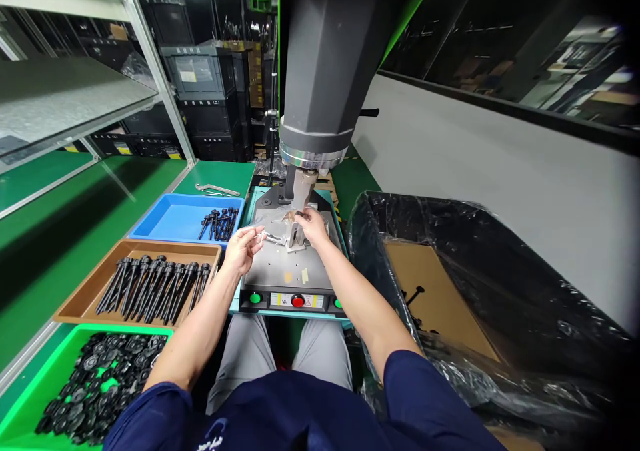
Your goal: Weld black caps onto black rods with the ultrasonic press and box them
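In the head view, my right hand [313, 226] is closed at the top of a small metal fixture [296, 236], directly below the press's pale metal tool [303, 188]. A small black part shows at its fingertips, mostly hidden by them. My left hand [244, 248] is held left of the fixture, thumb and fingers pinched together. Whatever may be between them is too small to make out. A thin metal lever [274, 238] lies between the left fingertips and the fixture. Both hands are over the grey machine plate [280, 268].
Left stand a blue tray [163, 218] and brown tray [75, 304] with black rod-like parts, and a green tray [25, 398] of round black parts. A wrench [217, 189] lies behind. A red button [297, 301] sits in front. Right is a plastic-lined bin [370, 238].
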